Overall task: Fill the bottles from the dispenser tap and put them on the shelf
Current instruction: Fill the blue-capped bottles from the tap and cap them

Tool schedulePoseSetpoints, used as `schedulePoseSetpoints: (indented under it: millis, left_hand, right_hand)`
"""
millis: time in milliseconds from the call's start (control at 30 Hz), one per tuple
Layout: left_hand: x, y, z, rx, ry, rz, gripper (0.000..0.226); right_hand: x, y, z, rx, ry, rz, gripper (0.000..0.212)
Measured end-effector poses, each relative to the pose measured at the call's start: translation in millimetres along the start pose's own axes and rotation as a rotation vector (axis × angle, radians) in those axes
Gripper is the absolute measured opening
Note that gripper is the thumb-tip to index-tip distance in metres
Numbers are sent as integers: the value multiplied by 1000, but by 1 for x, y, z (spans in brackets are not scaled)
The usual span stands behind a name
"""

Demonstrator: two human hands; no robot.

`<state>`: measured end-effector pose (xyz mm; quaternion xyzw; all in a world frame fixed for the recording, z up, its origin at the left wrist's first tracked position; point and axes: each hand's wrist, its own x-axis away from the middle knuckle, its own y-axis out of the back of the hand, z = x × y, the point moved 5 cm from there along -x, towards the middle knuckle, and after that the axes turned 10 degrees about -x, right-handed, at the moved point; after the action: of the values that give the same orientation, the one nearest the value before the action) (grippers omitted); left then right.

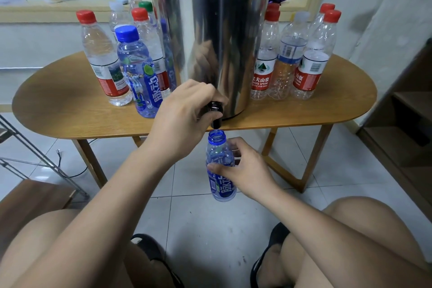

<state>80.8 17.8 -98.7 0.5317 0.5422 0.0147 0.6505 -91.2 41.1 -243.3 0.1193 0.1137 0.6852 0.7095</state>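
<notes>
Blue uncapped bottle (222,190) is held mid-frame by curled fingers of the right hand (247,168), just under the black tap (216,114) gripped by the left hand (184,112); "SPRING" is legible on a red-labelled bottle (260,77), right.

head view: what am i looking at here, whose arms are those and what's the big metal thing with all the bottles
There is no machine here. The one picture comes from a camera worn on a person's head, looking down, so the arms and knees are that person's own. The metal thing is a steel dispenser standing on a wooden table. The left hand grips its black tap. The right hand holds an uncapped blue bottle with its mouth just under the tap. I cannot tell whether water is running. Capped bottles stand on the table either side of the dispenser: the left bottles, and the right bottles, which look empty.
</notes>
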Motion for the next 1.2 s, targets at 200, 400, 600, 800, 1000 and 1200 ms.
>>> schedulePoseSetpoints:
  millis: [200, 400, 600, 800, 1000, 1200]
  left_hand:
    - [25, 0, -5, 14, -107, -83, 22]
    - [30, 13, 1, 118, 23, -56, 40]
    - [45, 1, 21, 157, 228, 41, 53]
    - [68, -32, 39, 258, 444, 238, 53]
    - [83, -64, 42, 368, 564, 411, 57]
    - [87, -78, 30, 468, 626, 494, 51]
  right_hand:
    - [-1, 0, 2, 7, -24, 13, 64]
    - [-2, -1, 2, 15, -21, 13, 65]
    - [-2, 0, 3, 51, -23, 13, 67]
    - [-1, -2, 5, 24, -35, 23, 67]
    - [1, -4, 6, 7, -14, 39, 62]
    - [1, -7, 6, -30, -20, 54, 55]
